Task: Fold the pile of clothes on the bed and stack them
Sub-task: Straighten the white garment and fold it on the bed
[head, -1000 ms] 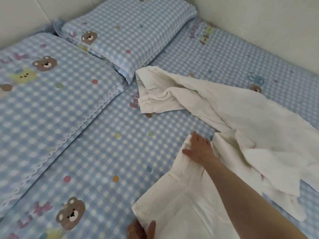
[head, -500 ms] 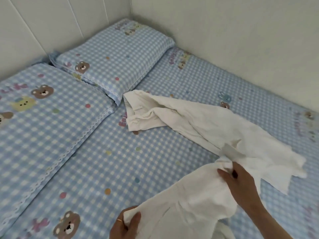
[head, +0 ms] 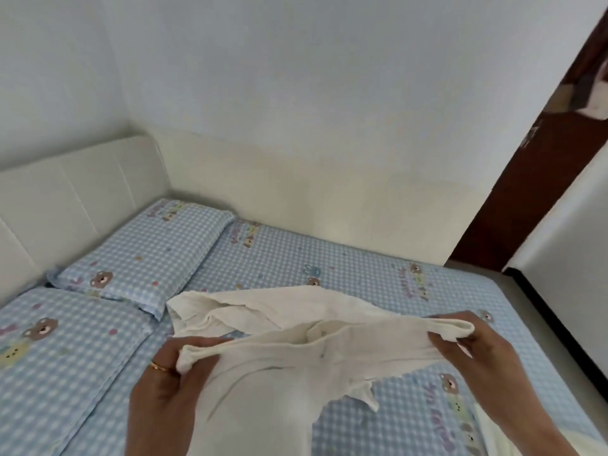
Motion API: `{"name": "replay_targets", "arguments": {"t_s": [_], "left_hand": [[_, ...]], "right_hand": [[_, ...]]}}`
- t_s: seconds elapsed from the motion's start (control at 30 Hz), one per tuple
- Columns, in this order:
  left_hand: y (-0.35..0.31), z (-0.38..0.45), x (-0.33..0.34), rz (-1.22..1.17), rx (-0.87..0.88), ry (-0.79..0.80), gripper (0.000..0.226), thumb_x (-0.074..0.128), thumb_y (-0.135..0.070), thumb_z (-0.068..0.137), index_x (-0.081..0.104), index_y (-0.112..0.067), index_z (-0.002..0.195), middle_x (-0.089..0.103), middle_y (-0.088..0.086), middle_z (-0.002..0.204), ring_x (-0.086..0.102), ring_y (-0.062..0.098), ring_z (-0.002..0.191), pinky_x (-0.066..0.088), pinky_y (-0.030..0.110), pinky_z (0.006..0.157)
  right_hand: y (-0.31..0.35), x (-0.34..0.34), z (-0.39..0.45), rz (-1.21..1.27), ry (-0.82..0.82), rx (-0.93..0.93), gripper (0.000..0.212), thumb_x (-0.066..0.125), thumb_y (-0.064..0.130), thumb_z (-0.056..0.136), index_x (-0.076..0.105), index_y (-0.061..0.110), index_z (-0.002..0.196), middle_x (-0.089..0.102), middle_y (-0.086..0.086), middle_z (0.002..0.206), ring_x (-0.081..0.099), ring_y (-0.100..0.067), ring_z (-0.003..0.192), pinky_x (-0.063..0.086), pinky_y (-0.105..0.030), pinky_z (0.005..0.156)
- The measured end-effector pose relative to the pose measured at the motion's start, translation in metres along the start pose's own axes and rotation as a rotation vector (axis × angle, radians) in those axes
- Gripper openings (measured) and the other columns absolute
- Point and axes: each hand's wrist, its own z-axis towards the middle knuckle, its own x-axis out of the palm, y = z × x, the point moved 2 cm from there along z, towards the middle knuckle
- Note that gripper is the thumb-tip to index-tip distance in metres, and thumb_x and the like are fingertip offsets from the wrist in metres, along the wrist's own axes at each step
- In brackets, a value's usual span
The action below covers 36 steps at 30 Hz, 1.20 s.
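Both hands are pinching the top edge of a cream garment, so it's held up off the bed and stretched between them. Her left hand, with a gold ring on one finger, has its fingers curled round a bunched corner on the near left, and the right hand has the opposite corner clamped between thumb and fingers, over toward the right. Between the two grips the edge sags a little in the middle, and everything below it hangs down toward the person, out past the bottom of the view, with one ragged flap dangling under the right side. Behind it, further up the bed near the pillows, more cream cloth lies crumpled on the checked sheet; honestly I can't tell if that's a second item or the far end of the same one, since they overlap right where the held edge crosses. As for progress, I'd say this is barely started: nothing folded is visible anywhere, no stack on the bed, and the held piece looks like it's just being shaken out or squared up before the first fold. A bit more white fabric peeks in at the bottom right corner, so there's likely more to get through after this one.
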Motion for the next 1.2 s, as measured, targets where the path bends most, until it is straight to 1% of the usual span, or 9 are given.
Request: {"name": "replay_targets", "arguments": {"t_s": [0.13, 0.27, 0.5, 0.73, 0.87, 1.0, 1.07, 1.13, 1.2], "left_hand": [[-0.064, -0.009, -0.008, -0.016, 0.125, 0.038, 0.026, 0.065, -0.001, 0.082, 0.07, -0.026, 0.083, 0.074, -0.012, 0.087, 0.066, -0.003, 0.081, 0.048, 0.005, 0.069], [-0.125, -0.014, -0.006, -0.025, 0.201, 0.066, 0.022, 0.07, -0.005, 0.079, 0.067, -0.027, 0.081, 0.074, -0.012, 0.084, 0.064, -0.003, 0.071, 0.051, 0.014, 0.064], [-0.2, -0.019, 0.01, -0.059, 0.32, 0.076, 0.024, 0.068, -0.004, 0.081, 0.066, -0.027, 0.076, 0.065, -0.017, 0.066, 0.05, -0.005, 0.055, 0.04, 0.007, 0.051], [-0.274, 0.007, 0.018, -0.128, 0.445, 0.15, 0.015, 0.069, -0.012, 0.081, 0.064, -0.026, 0.079, 0.061, -0.015, 0.067, 0.05, 0.003, 0.062, 0.043, 0.016, 0.056], [-0.271, 0.015, 0.035, -0.103, 0.39, 0.226, 0.014, 0.068, -0.009, 0.082, 0.062, -0.02, 0.077, 0.055, -0.013, 0.063, 0.047, 0.007, 0.062, 0.038, 0.022, 0.058], [-0.245, 0.006, 0.043, -0.123, 0.351, 0.326, 0.015, 0.067, -0.003, 0.081, 0.062, -0.016, 0.075, 0.055, -0.012, 0.061, 0.045, 0.003, 0.057, 0.035, 0.011, 0.05], [-0.236, 0.002, 0.041, -0.189, 0.311, 0.431, 0.01, 0.071, -0.007, 0.075, 0.063, -0.012, 0.078, 0.061, 0.0, 0.071, 0.05, 0.01, 0.064, 0.039, 0.015, 0.054], [-0.23, -0.002, 0.041, -0.315, 0.252, 0.575, 0.014, 0.072, -0.007, 0.07, 0.061, -0.008, 0.08, 0.068, 0.015, 0.086, 0.058, 0.022, 0.075, 0.047, 0.022, 0.062], [-0.226, -0.009, 0.047, -0.416, 0.224, 0.728, 0.015, 0.069, -0.007, 0.071, 0.058, -0.003, 0.08, 0.07, 0.02, 0.09, 0.063, 0.025, 0.079, 0.051, 0.022, 0.066]], "right_hand": [[0.039, -0.061, -0.027, 0.021, -0.033, -0.087, 0.014, 0.065, 0.027, 0.08, 0.065, 0.023, 0.094, 0.066, 0.004, 0.084, 0.061, -0.007, 0.074, 0.046, -0.013, 0.063], [0.072, -0.112, -0.044, 0.153, -0.107, -0.122, 0.019, 0.068, 0.029, 0.076, 0.066, 0.019, 0.093, 0.066, 0.003, 0.081, 0.06, -0.01, 0.072, 0.047, -0.015, 0.063], [0.118, -0.171, -0.06, 0.216, -0.18, -0.2, 0.012, 0.068, 0.029, 0.076, 0.064, 0.02, 0.084, 0.065, 0.005, 0.076, 0.06, -0.01, 0.069, 0.048, -0.018, 0.059], [0.159, -0.215, -0.054, 0.314, -0.201, -0.27, 0.01, 0.069, 0.031, 0.077, 0.064, 0.023, 0.082, 0.068, 0.002, 0.079, 0.064, -0.013, 0.072, 0.054, -0.023, 0.062], [0.148, -0.214, -0.038, 0.377, -0.157, -0.196, 0.012, 0.069, 0.028, 0.075, 0.063, 0.019, 0.082, 0.065, -0.004, 0.081, 0.061, -0.019, 0.075, 0.054, -0.027, 0.064], [0.118, -0.204, -0.035, 0.41, -0.094, -0.138, 0.017, 0.064, 0.031, 0.08, 0.06, 0.017, 0.087, 0.06, -0.004, 0.082, 0.055, -0.021, 0.078, 0.05, -0.028, 0.066], [0.106, -0.205, -0.038, 0.442, -0.027, -0.142, 0.021, 0.059, 0.031, 0.086, 0.055, 0.013, 0.093, 0.054, -0.008, 0.087, 0.051, -0.023, 0.081, 0.046, -0.034, 0.068], [0.101, -0.203, -0.041, 0.534, 0.064, -0.159, 0.015, 0.056, 0.026, 0.089, 0.053, 0.012, 0.094, 0.052, -0.009, 0.088, 0.049, -0.024, 0.079, 0.047, -0.028, 0.065], [0.101, -0.197, -0.043, 0.639, 0.152, -0.178, 0.011, 0.057, 0.021, 0.091, 0.054, 0.01, 0.094, 0.054, -0.008, 0.088, 0.052, -0.019, 0.079, 0.048, -0.022, 0.065]]}}
